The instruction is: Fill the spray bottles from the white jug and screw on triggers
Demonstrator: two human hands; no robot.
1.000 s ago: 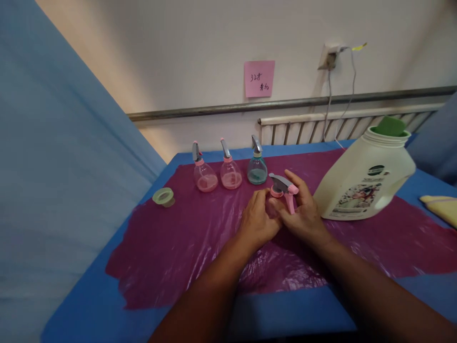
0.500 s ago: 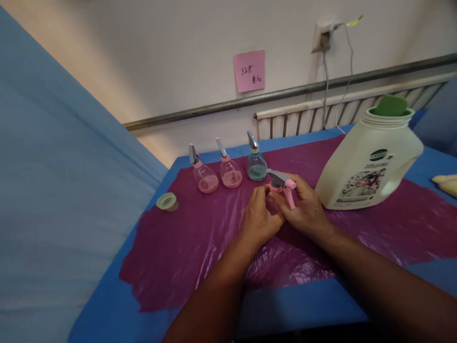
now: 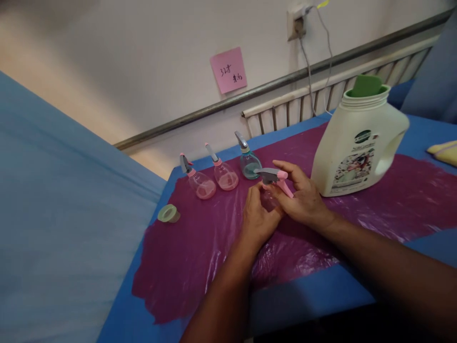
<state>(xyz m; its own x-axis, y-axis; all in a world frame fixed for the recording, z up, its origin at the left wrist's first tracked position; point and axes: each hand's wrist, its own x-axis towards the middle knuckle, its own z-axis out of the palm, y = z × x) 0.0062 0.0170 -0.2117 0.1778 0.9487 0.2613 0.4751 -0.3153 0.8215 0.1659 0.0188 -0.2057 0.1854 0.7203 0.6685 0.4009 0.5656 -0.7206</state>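
Observation:
A spray bottle with a grey and pink trigger head [image 3: 271, 176] stands between my hands over the purple plastic sheet. My left hand [image 3: 257, 216] is wrapped round its clear body, most of which is hidden by the fingers. At the neck, just under the head, my right hand [image 3: 303, 197] grips with the thumb in front, while its forefinger is lifted away. Behind and to the left are two pink-collared spray bottles with pink liquid, one [image 3: 204, 186] left of the other [image 3: 227, 178]. A teal spray bottle [image 3: 249, 166] is nearest to my hands.
To the right rises a large cream detergent jug [image 3: 342, 138] with a green cap piece [image 3: 367, 85] in its mouth. A small translucent green cap [image 3: 169, 214] lies at left. A yellow cloth-like item [image 3: 444, 151] is at far right. Blue curtain [image 3: 60, 214] hangs at left.
My view has tilted and shifted. The right hand has turned about the bottle's neck, its forefinger now raised off the head, and the trigger head points more plainly left.

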